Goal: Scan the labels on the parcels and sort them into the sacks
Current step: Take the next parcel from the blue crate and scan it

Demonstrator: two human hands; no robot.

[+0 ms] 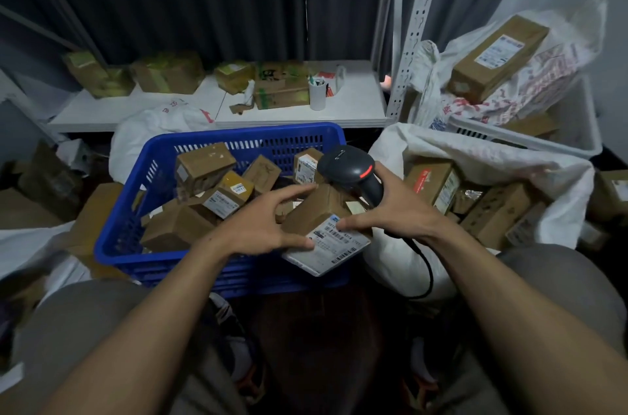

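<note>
Centrally, the left hand [268,224] grips a cardboard parcel [316,210] over the near right corner of a blue plastic basket [115,241]. Its fingers are spread and curved over the carton's top, and the thumb is pressed near the edge of the white shipping label [331,249]. The parcel is tilted so that the label faces up towards the wearer, presumably to present the barcodes for reading.

The right hand [394,207] holds a black handheld barcode scanner [350,170] by its grip. One finger is stretched forward onto the label's upper edge, apparently steadying or flattening it. The scanner's head points away over the basket rather than at the label, so the scan appears not yet aimed. A red strip glows on the head, and its cable [429,275] loops down to the right.

More labelled cartons lie loose in the basket, awaiting their turn. An open white woven sack [475,153] stands just right of it, within easy reach and already holding cartons. Farther right, a long carton [496,57] rests on another sack in a white basket [530,139].

The held label shows several barcodes and a small blue logo, but the digits are too blurred to read. Red printing on the sacks is likewise illegible.
</note>
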